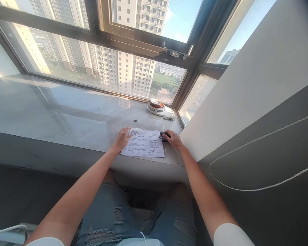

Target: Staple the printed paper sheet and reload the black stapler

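Observation:
A printed sheet of paper [145, 143], possibly more than one, lies flat on the pale stone window sill. My left hand [122, 137] rests on its left edge, fingers extended over the upper left corner and thumb on the paper. At the right edge, my right hand [173, 139] is closed around a small black stapler [164, 136]. The stapler's front meets the paper's upper right edge; whether the sheet is between its jaws cannot be made out. A tiny dark piece [135, 120] lies just beyond the paper.
Behind the paper, a stack of round plates or lids [156, 106] stands by the window corner, with a small dark chain-like item [168, 119] before it. The window frame [133, 46] borders the sill [74, 121]. On the right, a white beaded cord [248, 190] hangs by the wall.

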{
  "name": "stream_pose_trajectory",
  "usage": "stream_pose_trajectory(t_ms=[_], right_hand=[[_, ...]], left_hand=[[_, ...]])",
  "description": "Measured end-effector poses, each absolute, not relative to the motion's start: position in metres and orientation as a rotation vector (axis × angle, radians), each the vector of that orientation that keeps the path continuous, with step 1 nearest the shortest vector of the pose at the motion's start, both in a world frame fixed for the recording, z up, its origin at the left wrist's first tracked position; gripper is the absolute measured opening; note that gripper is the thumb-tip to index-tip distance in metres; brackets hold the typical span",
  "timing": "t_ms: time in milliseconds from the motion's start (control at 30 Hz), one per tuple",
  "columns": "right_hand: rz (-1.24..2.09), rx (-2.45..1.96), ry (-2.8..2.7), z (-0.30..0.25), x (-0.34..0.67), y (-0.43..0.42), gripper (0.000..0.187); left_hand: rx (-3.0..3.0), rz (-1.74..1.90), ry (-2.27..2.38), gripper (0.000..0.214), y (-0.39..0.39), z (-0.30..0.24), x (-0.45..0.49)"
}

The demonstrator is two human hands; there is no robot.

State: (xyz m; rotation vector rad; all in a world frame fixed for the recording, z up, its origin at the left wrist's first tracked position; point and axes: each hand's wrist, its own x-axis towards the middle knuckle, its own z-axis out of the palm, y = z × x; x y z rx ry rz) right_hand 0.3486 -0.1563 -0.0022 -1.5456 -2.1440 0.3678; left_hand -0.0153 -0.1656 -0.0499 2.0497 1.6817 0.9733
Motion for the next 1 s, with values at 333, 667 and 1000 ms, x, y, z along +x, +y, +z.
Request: stream_pose_trajectory(t_ms=[333, 667, 1000], right_hand=[[0.076, -1.697, -1.606, -0.035, 0.357, -0.186, 0.035], [0.321, -1.502, -1.758, -0.019, 0.237, -0.209, 0.031], [0.472, -1.382, -1.836, -0.04, 0.214, -0.189, 0.033]], left_hand=[[2.121, 1.042, 1.895, 0.029, -0.176, -0.043, -0.018], [2.362, 0.685, 1.859, 0.038, -0.178, -0.048, -0.009], [2.437, 0.498, 2.038, 0.046, -0.189, -0.04, 0.0]])
